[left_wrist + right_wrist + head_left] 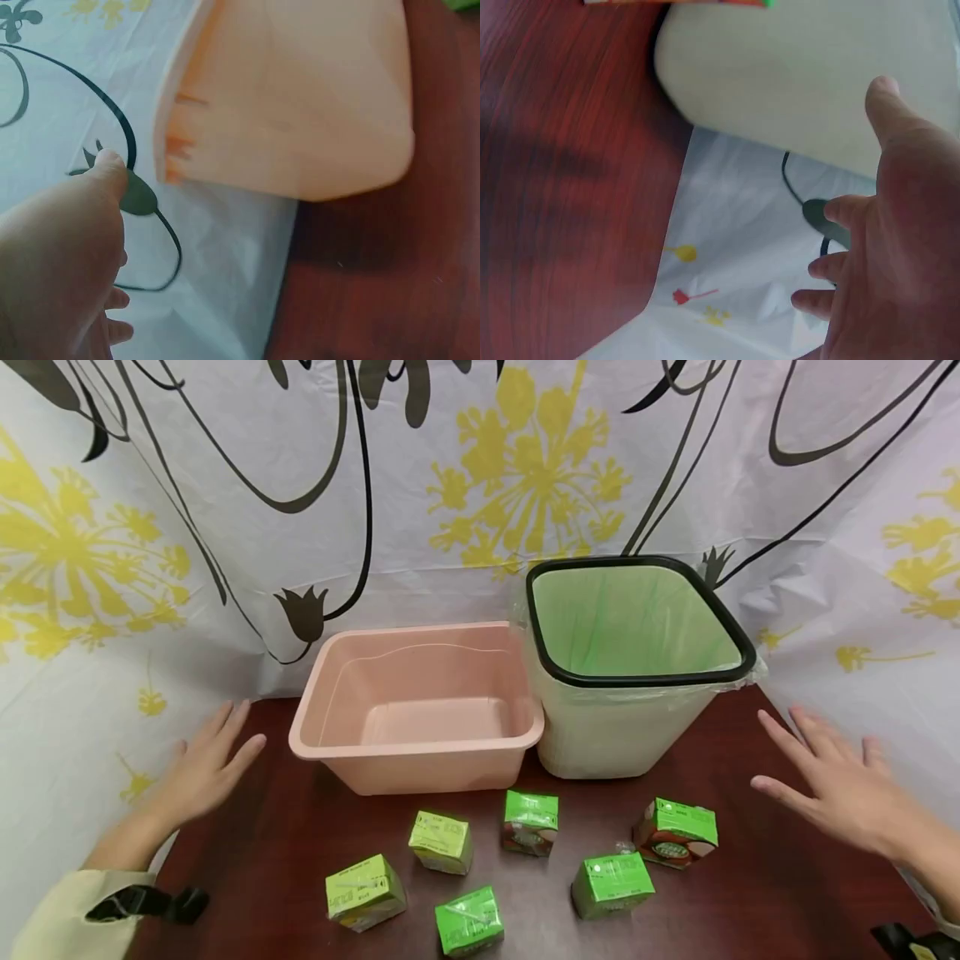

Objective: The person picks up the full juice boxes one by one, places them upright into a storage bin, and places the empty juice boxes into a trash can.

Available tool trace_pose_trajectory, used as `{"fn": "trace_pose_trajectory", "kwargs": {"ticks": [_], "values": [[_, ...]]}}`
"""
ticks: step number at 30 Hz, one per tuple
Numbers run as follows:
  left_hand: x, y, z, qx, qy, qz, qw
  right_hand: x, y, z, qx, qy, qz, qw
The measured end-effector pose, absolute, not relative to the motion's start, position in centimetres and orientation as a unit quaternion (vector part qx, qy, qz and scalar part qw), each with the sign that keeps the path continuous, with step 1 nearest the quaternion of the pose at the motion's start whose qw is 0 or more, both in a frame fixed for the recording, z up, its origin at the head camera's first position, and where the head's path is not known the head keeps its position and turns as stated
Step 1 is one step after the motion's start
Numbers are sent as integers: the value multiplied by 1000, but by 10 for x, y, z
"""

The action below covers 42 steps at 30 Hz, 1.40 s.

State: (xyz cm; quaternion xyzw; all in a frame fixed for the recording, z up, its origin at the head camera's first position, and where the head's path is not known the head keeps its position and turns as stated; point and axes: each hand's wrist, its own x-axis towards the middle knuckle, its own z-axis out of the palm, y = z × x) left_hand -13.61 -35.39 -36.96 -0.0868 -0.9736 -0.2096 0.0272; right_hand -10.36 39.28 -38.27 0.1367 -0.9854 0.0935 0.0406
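My left hand (197, 777) is held with fingers spread at the left side of the table, holding nothing. Nearest to it is a pink plastic basin (420, 770), whose inside looks bare. On the right, my right hand (847, 789) also has its fingers spread and holds nothing. A cream trash bin (607, 735) with a black rim and a clear liner stands between that hand and the basin. Small juice-box-like cartons lie in front: two yellow-green ones, a left carton (363, 893) and a farther carton (441, 842), and several green ones, including a brown-sided carton (677, 832).
More green cartons sit near the front: one carton (531, 822) before the bin, another carton (468, 921) at the near edge, and a third carton (612, 885) to the right. White cloth (420, 568) with flower prints hangs behind and beside the dark red table (262, 860).
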Motion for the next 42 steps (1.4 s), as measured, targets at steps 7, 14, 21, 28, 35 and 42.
{"fn": "trace_pose_trajectory", "kwargs": {"ticks": [7,14,21,28,35,42], "values": [[-163,-338,-348,-128,-946,-297,29,-99,376,-386,216,-960,166,66],[-183,-318,-333,-101,-929,-354,-41,-91,353,-398,283,-925,246,64],[-203,-303,-331,-45,-874,-465,-134,-91,338,-418,330,-889,315,46],[-214,-303,-335,-40,-855,-483,-184,-87,330,-444,301,-870,391,15],[-216,-306,-336,-31,-845,-499,-188,-84,324,-464,256,-868,425,-2],[-217,-308,-339,-23,-832,-520,-194,-88,321,-471,272,-841,468,9]]}}
